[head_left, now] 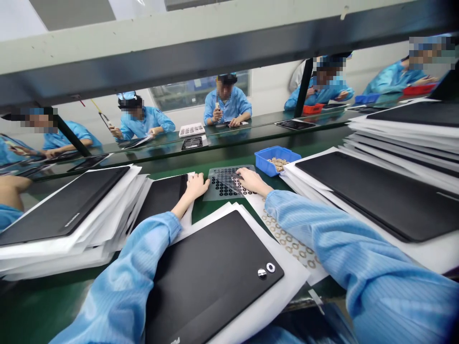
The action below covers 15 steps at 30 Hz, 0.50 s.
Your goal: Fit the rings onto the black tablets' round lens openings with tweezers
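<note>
My left hand (195, 186) rests over the right edge of a black tablet back panel (163, 198), its fingers slightly bent and apart. Just right of it lies a clear sheet of black ring stickers (224, 181). On that sheet's right part, my right hand (252, 181) has its fingertips drawn together; anything between them is too small to make out. Under my right forearm runs a pale sheet of tan rings (287, 239). Nearest me, another black panel (215, 272) lies on white paper, with two round camera-like openings at its right corner.
Stacks of panels with paper between stand at left (71, 205) and right (380, 191). A blue bin (278, 160) holds small tan pieces. A raised green ledge (229, 131) runs across, with several co-workers in blue behind it. A beam (201, 52) hangs overhead.
</note>
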Tool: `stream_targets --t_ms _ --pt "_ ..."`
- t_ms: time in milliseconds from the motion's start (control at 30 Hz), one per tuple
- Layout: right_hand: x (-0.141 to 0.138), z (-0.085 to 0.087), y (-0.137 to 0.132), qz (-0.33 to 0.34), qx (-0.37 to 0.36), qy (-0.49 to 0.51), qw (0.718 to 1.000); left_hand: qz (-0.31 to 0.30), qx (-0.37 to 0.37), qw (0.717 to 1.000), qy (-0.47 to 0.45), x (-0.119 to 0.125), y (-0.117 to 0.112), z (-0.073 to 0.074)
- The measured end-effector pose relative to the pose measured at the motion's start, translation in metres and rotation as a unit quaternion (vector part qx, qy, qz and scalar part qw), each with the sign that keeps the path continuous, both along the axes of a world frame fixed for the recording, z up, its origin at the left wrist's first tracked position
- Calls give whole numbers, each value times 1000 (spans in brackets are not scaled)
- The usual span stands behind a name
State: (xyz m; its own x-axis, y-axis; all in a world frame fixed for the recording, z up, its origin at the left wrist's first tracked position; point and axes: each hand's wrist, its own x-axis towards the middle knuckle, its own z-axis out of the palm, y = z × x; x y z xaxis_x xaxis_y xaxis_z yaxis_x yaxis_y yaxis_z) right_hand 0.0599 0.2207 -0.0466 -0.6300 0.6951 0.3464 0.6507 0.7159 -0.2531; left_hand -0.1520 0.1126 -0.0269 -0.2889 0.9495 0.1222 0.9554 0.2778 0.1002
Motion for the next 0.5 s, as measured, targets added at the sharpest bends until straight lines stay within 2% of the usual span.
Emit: stream_targets --t_ms 100,200,333,500 --pt "-2 6 -4 -7 2 48 999 29 -27 997 -64 8 -21 1" --pt "-10 17 -17 20 -1 78 997 28 -67 990 -121 16 -34 2" --pt "-16 21 -41 105 -24 68 992 16 -87 982 -165 24 -37 2" --pt "-3 11 -60 226 -23 16 974 14 -83 977 -194 33 -46 10"
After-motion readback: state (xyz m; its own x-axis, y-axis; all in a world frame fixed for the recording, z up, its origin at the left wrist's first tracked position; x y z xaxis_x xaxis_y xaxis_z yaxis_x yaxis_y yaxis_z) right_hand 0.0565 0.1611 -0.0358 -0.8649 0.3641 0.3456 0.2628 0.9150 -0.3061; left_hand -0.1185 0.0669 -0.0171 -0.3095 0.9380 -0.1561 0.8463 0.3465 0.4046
